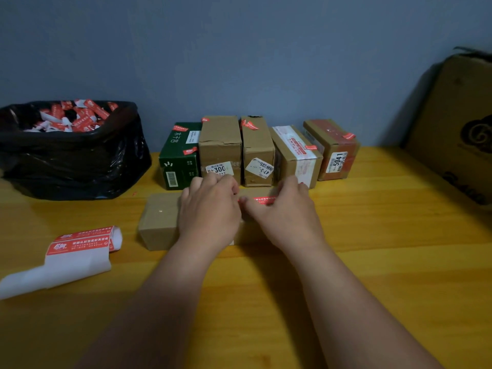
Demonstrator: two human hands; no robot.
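Hands are what I see first from my end: the left hand point(210, 206) and the right hand point(285, 209) meet over a plain brown cardboard box point(159, 219) lying lengthwise on the yellow wooden table point(372, 249), just in front of a row of small parcels. The left hand sits on the box top with its fingers curled over the far edge, holding the box. The right hand lies flatter, fingers stretched forward and pressing on a narrow red printed sticker point(262, 200) that runs along the box's top between the two hands.

Behind, the row starts with a dark green carton point(178, 155) and ends with a brown parcel marked 5041 point(338, 158). A black plastic bag of red-and-white paper scraps point(74, 161) stands far left, a curled white backing sheet with red stickers point(80, 249) lies near it, and a large brown carton point(458, 123) leans at the right.
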